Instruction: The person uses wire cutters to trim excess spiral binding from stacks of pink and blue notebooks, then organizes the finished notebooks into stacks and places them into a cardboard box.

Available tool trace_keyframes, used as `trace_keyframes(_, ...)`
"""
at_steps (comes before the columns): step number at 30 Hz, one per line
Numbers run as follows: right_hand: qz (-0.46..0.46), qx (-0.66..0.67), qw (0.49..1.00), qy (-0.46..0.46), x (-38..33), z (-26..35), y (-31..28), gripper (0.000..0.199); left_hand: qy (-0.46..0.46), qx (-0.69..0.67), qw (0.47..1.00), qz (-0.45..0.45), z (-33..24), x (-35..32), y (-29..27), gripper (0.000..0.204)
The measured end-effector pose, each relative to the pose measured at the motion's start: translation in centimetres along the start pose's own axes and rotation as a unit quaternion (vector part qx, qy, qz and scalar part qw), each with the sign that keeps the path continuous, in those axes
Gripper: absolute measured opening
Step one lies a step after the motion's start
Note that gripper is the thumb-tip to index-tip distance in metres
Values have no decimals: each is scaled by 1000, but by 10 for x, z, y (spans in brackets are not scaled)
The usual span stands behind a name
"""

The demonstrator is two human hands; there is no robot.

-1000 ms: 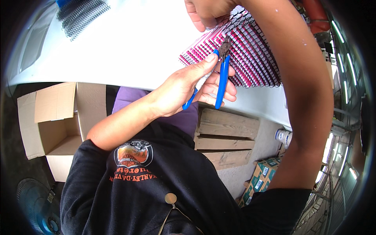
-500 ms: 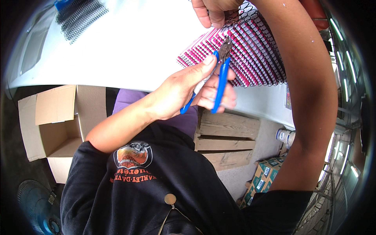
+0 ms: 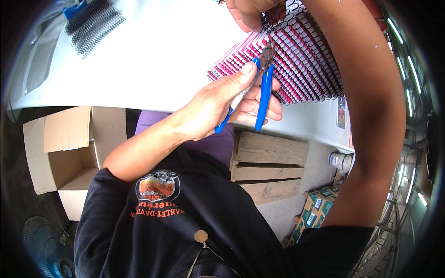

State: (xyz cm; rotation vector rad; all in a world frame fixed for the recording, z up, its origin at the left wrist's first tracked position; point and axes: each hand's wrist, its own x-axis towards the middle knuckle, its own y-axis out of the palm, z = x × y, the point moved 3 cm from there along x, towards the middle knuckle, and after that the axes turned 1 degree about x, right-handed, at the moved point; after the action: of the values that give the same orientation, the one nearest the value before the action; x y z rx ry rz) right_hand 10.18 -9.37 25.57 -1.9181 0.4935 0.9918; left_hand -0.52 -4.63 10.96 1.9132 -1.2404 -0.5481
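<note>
My left hand [image 3: 227, 99] holds a pair of cutting pliers [image 3: 263, 99] with blue handles and dark, worn jaws. The thumb lies along one handle, and the fingers reach loosely past the other; the handles are spread. The jaws point up at a panel of black wire mesh [image 3: 306, 60], which lies over a pink-and-white striped pattern. At the top edge of the picture, my right hand [image 3: 250, 13] is closed on the mesh's far edge, where black wire bunches beside the fingertips. Part of that hand is cut off by the picture's edge.
A stack of dark wire coils [image 3: 95, 30] lies at the far left of the white table [image 3: 153, 55], beside a blue object [image 3: 76, 9]. Below stand an open cardboard box [image 3: 69, 162], a fan [image 3: 48, 248], wooden slats [image 3: 271, 167] and green-brown cartons [image 3: 317, 208].
The fingers of my left hand, blurred before, now show clearly, stretched past the lower handle. My right hand stays at the mesh edge. The whole view has shifted slightly.
</note>
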Motion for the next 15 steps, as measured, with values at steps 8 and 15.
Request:
trace_keyframes(8, -34, 25, 999, -9, -8, 1, 4, 26, 20, 2, 1000, 20, -7, 2, -5, 58)
trace_keyframes(15, -75, 43, 996, 1, -16, -3, 9, 24, 7, 55, 998, 33, -5, 0, 5, 64)
